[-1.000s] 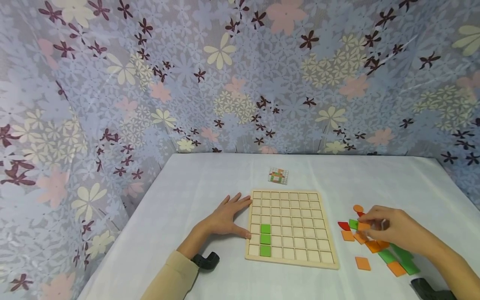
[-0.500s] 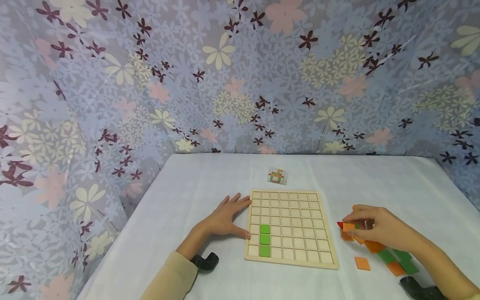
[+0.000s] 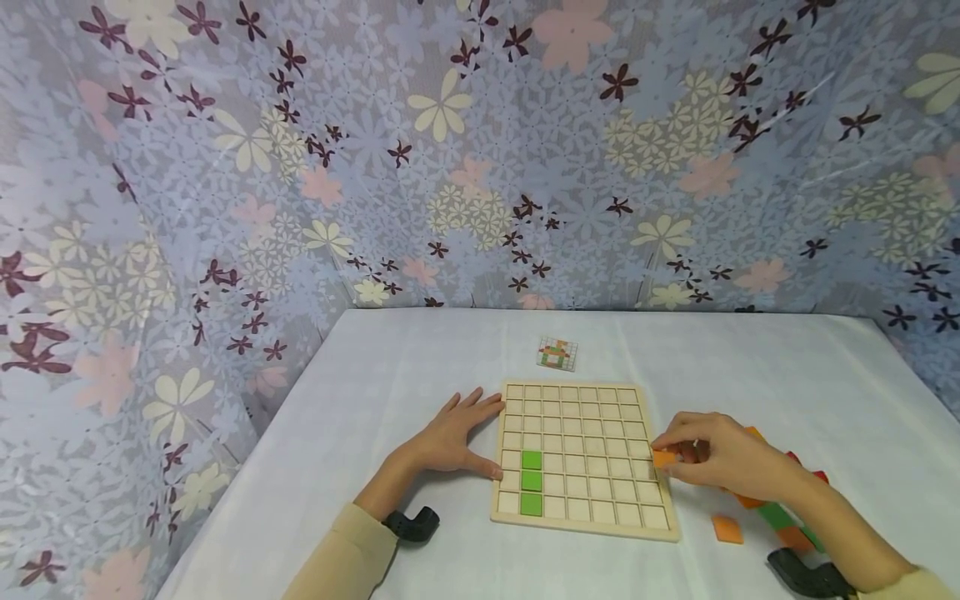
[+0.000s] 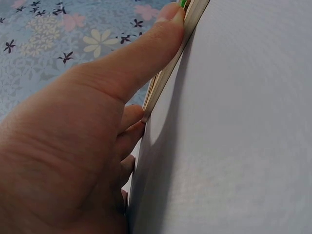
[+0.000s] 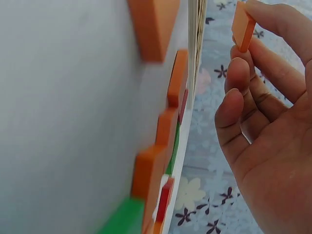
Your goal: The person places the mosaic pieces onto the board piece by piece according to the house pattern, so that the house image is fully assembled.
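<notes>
A square wooden grid board (image 3: 588, 530) lies on the table, with three green square tiles (image 3: 531, 481) in a column near its left side. My left hand (image 3: 450, 437) is spread flat beside the board, thumb and fingertips touching its left edge; in the left wrist view the thumb (image 4: 146, 56) rests against the rim. My right hand (image 3: 720, 454) pinches an orange square tile (image 3: 664, 458) between thumb and fingers over the board's right edge. The right wrist view shows that orange tile (image 5: 243, 27) held clear of the table, the other fingers loosely curled.
Right of the board lies a pile of orange, green and red pieces, partly hidden under my right arm, including a green piece (image 3: 774, 515). A single orange tile (image 3: 727, 529) lies apart. Behind the board is a small pattern card (image 3: 557, 353). A floral curtain (image 3: 480, 167) hangs behind the table.
My right hand has lifted an orange square tile from the pile and carried it left to the board's right edge. My left hand has stayed in place.
</notes>
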### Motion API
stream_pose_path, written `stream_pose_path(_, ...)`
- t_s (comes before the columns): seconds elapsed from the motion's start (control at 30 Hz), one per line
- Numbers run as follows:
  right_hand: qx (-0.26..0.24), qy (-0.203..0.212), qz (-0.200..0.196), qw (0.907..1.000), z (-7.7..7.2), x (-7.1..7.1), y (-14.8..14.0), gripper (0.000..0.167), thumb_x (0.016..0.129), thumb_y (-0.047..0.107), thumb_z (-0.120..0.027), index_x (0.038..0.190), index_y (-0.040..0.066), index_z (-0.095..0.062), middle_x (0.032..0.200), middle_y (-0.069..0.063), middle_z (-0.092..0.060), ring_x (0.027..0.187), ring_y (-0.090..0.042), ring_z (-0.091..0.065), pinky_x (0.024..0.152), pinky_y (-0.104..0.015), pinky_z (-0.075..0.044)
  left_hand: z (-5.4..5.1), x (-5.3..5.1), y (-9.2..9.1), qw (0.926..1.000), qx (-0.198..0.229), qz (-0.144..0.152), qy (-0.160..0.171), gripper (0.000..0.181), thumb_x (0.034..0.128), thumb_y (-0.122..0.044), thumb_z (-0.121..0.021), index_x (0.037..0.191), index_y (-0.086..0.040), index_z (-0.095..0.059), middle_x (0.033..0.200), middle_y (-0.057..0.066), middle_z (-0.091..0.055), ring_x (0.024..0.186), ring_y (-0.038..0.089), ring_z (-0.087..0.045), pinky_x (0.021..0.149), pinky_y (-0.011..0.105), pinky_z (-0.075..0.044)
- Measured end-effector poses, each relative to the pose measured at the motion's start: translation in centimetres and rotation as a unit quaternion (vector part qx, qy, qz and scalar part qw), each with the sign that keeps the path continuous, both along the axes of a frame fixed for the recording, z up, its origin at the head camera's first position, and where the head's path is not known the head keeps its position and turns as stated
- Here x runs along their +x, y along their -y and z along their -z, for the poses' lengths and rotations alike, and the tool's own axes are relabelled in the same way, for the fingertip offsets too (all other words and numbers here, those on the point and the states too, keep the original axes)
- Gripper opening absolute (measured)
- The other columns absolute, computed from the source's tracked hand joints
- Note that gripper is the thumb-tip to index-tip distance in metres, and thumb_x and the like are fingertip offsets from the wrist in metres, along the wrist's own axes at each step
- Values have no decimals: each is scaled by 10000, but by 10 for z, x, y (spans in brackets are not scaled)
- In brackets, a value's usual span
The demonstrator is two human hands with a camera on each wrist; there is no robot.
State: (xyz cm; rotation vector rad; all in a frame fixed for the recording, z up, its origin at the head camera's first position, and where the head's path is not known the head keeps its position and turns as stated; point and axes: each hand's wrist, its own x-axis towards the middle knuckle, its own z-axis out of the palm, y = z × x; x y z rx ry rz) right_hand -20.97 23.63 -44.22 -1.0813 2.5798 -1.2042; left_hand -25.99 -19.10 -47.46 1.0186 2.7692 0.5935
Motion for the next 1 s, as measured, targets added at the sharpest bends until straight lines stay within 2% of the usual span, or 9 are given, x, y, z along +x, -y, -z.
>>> stream_pose_path(0.1,130,-74,27,9999,1,-1,8,225,858,198,-745,1081,173,-724,873,96,-607,624,-90,-494,541,-234,-440,0,-1,0,10000,19,19,-9,1096,675,-749,-674,1527,-177,-290,1575,-59,-212,1456,226,-60,1157,464,-5)
stream_pose_path(0.27,322,191,144,9992,-1,-1,20,237,856,297,-745,1075,209,-728,881,94,-604,666,-101,-502,558,-238,-447,0,-2,0,10000,22,31,-27,1096,674,-752,-673,1528,-182,-289,1575,-58,-214,1456,227,-61,1157,465,-6)
stream_pose_path(0.5,334,357,-126,9987,1,-2,36,227,881,313,-716,1088,221,-726,888,83,-598,684,-105,-530,568,-244,-474,-1,0,0,10000,4,23,-7,1107,663,-748,-684,1528,-180,-289,1574,-60,-210,1456,228,-60,1155,479,-15)
stream_pose_path(0.8,282,13,-513,9983,3,-2,60,209,877,271,-727,1072,196,-737,912,90,-595,698,-64,-561,587,-232,-503,-3,0,0,10000,-6,1,-11,1104,668,-737,-692,1528,-175,-287,1577,-51,-210,1456,236,-63,1156,469,-11)
stream_pose_path(1.0,297,-293,-612,9973,3,0,76,204,866,263,-739,1058,196,-741,890,114,-591,686,-72,-544,568,-215,-489,-4,2,-2,10000,-9,-3,30,1097,675,-733,-691,1527,-171,-291,1576,-45,-217,1456,237,-61,1156,467,-13)
